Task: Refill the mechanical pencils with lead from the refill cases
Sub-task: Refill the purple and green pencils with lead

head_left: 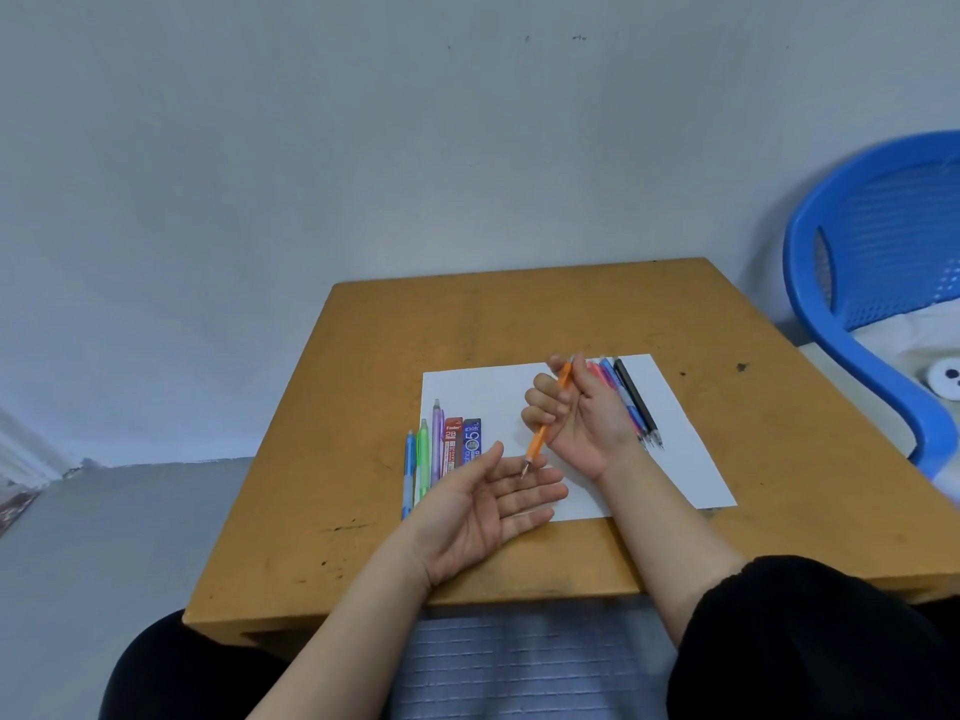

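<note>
My right hand (582, 418) grips an orange mechanical pencil (540, 443), tip pointing down toward my left palm. Palm up, my left hand (493, 506) lies open just below the tip and holds nothing. On the left side of the white paper sheet (675, 459) lie a blue pencil (409, 462), a green pencil (423, 457) and a purple pencil (437, 439). Beside them sit a red lead refill case (453, 441) and a dark blue lead refill case (472, 439). Pink, blue and black pencils (636, 402) lie in a row behind my right hand, partly hidden.
The paper lies on a small wooden table (363, 407) set against a grey wall. A blue plastic chair (878, 283) stands to the right of the table. A striped mat (519, 662) shows below the table's near edge.
</note>
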A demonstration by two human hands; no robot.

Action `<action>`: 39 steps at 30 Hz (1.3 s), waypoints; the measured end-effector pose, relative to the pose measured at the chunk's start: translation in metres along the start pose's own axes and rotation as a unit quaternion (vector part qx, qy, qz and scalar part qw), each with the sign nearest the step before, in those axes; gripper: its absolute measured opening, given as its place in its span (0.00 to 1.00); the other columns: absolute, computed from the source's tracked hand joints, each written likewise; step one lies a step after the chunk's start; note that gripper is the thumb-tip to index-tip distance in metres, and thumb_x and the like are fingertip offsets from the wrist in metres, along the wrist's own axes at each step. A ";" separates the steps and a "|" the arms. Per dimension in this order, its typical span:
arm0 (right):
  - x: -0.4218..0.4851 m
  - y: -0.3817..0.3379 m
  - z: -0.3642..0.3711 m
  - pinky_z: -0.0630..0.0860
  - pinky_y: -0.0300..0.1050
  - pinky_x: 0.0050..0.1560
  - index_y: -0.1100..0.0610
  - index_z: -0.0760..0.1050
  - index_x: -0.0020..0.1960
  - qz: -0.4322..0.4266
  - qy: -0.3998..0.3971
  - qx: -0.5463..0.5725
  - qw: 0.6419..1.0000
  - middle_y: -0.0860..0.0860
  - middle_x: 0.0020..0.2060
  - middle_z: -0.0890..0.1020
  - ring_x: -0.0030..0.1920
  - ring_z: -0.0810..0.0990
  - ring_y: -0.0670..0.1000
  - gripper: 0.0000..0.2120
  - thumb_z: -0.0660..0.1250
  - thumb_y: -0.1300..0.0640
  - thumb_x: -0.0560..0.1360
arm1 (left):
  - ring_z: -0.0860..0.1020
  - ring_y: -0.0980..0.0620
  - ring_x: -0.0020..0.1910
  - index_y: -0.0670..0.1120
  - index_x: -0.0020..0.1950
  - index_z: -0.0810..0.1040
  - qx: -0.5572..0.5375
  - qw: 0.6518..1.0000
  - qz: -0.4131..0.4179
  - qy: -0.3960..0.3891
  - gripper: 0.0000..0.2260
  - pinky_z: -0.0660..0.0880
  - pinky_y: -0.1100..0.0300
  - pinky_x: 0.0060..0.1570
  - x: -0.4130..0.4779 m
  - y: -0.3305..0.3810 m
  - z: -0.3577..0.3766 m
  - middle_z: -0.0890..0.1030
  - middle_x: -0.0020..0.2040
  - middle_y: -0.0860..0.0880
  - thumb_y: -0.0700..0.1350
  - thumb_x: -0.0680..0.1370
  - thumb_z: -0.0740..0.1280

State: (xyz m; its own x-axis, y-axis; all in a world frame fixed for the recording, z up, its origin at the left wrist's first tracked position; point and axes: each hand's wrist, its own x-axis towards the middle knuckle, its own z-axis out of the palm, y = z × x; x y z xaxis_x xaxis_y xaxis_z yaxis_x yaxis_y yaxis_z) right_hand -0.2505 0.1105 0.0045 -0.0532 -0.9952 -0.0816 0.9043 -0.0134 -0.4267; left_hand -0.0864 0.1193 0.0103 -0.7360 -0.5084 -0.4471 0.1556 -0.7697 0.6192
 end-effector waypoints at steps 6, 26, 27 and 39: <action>-0.006 0.000 0.006 0.70 0.41 0.30 0.54 0.73 0.53 0.006 -0.022 -0.088 0.996 0.50 0.27 0.71 0.28 0.69 0.48 0.16 0.52 0.45 0.79 | 0.84 0.45 0.44 0.36 0.48 0.79 0.065 0.995 0.058 0.053 0.09 0.82 0.58 0.42 -0.003 -0.006 0.004 0.83 0.47 0.38 0.42 0.77 0.65; -0.015 0.003 0.009 0.75 0.46 0.47 0.61 0.81 0.52 -0.059 -0.010 -0.281 0.958 0.56 0.38 0.81 0.42 0.79 0.51 0.12 0.65 0.58 0.72 | 0.84 0.54 0.43 0.47 0.43 0.84 0.360 0.859 0.295 0.211 0.07 0.79 0.62 0.47 -0.003 0.013 0.010 0.85 0.40 0.51 0.44 0.78 0.68; -0.015 0.002 0.010 0.76 0.44 0.45 0.62 0.80 0.53 -0.067 0.005 -0.260 0.963 0.55 0.37 0.80 0.40 0.78 0.50 0.13 0.66 0.58 0.72 | 0.82 0.59 0.44 0.50 0.43 0.84 0.399 0.831 0.313 0.229 0.06 0.78 0.64 0.47 -0.003 0.012 0.007 0.85 0.39 0.55 0.45 0.78 0.68; -0.003 0.010 -0.006 0.68 0.26 0.34 0.59 0.80 0.59 -0.277 0.225 -0.662 0.659 0.48 0.33 0.76 0.34 0.72 0.44 0.15 0.73 0.59 0.72 | 0.76 0.50 0.60 0.44 0.60 0.80 0.606 0.573 0.407 0.373 0.13 0.72 0.52 0.62 -0.011 0.044 -0.078 0.81 0.58 0.48 0.35 0.78 0.64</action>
State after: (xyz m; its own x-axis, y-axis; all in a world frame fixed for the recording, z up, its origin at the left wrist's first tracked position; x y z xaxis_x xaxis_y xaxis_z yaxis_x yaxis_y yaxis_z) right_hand -0.2436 0.1138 -0.0051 -0.6094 -0.7399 0.2848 -0.4529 0.0300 -0.8910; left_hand -0.0204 0.0606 -0.0078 -0.1884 -0.8795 0.4370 -0.6561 0.4438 0.6104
